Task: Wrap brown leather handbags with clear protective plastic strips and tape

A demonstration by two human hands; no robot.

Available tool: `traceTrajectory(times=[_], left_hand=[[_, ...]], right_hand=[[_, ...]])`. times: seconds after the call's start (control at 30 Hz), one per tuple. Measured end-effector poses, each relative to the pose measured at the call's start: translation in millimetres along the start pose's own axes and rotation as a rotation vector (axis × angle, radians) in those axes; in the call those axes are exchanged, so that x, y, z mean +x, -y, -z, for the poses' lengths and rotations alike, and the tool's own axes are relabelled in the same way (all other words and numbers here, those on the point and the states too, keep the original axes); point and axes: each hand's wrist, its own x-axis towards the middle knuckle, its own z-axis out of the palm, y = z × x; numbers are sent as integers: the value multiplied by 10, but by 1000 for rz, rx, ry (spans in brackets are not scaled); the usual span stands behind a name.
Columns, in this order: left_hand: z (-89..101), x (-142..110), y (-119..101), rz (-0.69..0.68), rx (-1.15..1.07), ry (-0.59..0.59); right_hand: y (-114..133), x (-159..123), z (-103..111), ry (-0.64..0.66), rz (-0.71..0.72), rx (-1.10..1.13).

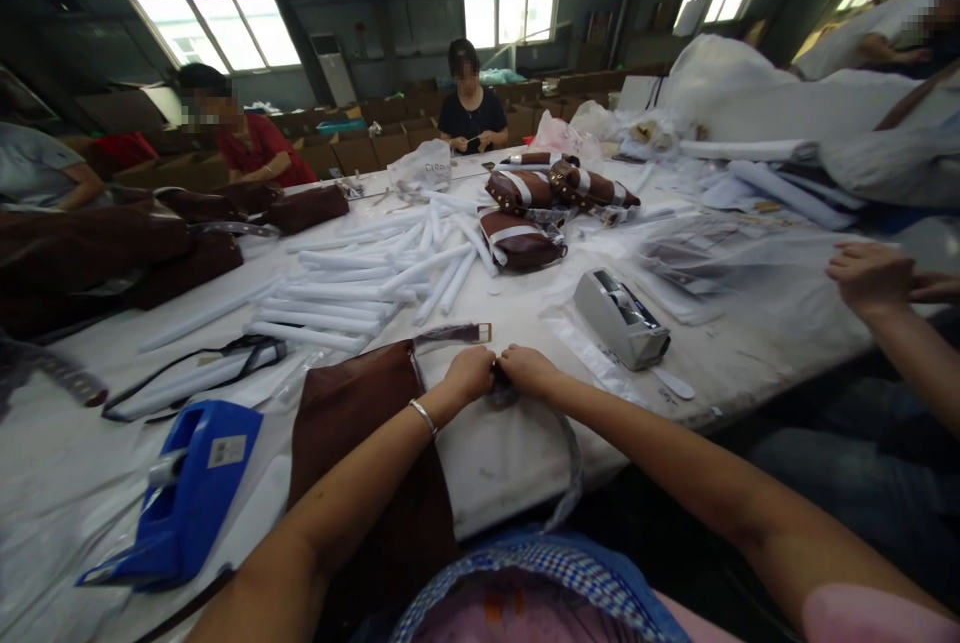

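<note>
Brown bag (360,423) lies flat on the white table (510,453) right in front of you, hanging partly over the near edge, with its strap (454,333) running along the top toward your hands. Your left hand (469,373) and right hand (529,370) are knuckle to knuckle, both pinched shut on a small dark piece (496,385) at the strap end; can't tell what that piece is, fingers cover it. Bracelet (424,418) on your left wrist. A grey strip (574,463) hangs from under your right hand down past the table edge.

Just right of your hands: grey tape dispenser (621,318) sitting on clear plastic sleeves (592,353). Left of the bag: blue tape dispenser (184,493) near the table edge, beside a black strap (187,378) looped around a white roll. Beyond the bag: a loose pile of white paper rolls (367,278). Further back, mid-table: three brown bags with white bands (540,208). More dark brown bags (112,253) stacked on the far left.

A co-worker's hand (870,275) is over the table's right edge, well apart from yours. Other people sit at the far side and left of the table.
</note>
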Motion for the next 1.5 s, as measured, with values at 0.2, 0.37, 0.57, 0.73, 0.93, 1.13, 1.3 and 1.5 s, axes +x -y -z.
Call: traceTrajectory(times=[0.2, 0.37, 0.57, 0.73, 0.93, 1.13, 1.3, 1.5], left_hand=[[-173, -51, -33, 154, 4, -55], [-126, -105, -38, 150, -19, -41], [43, -102, -45, 18, -15, -35], [-8, -104, 15, 69, -3, -51], [-150, -164, 31, 153, -21, -90], [-4, -236, 73, 96, -15, -68], [68, -239, 40, -22, -11, -53], [-62, -232, 29, 67, -23, -91]], right_hand=[[40, -154, -42, -66, -226, 5], [89, -127, -75, -43, -181, 6], [101, -80, -3, -21, 0, 36], [64, -197, 17, -24, -122, 35], [141, -252, -12, 29, -265, -19], [141, -137, 78, 51, -53, -66], [86, -49, 127, 46, 104, -58], [74, -171, 32, -10, -7, -49]])
